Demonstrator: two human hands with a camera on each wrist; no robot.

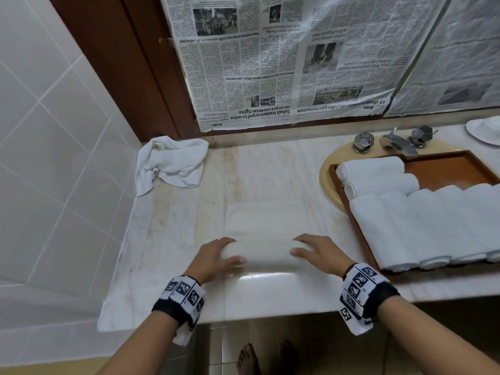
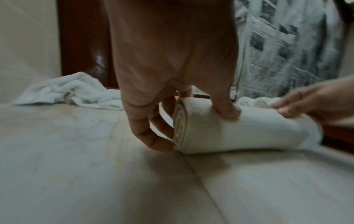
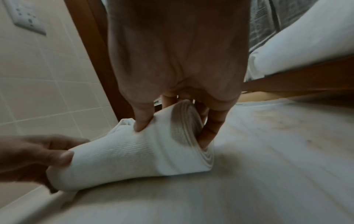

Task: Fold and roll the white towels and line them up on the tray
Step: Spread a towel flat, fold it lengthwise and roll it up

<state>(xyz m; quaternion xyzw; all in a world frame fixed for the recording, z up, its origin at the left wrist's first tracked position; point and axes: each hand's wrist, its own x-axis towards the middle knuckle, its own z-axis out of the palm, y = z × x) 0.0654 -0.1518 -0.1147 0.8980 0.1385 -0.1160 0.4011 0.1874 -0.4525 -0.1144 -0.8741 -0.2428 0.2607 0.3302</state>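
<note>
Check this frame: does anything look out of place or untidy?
One white towel lies crumpled in the counter's far left corner, unfolded, unlike the neat rolls on the tray. Both hands, left hand and right hand, are rolling another towel. Nothing looks spilled or damaged.

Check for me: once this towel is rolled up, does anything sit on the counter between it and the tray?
Nothing visible does. The half-rolled towel, held by the left hand and right hand, has bare counter between it and the tray. The crumpled towel lies on the opposite side.
</note>
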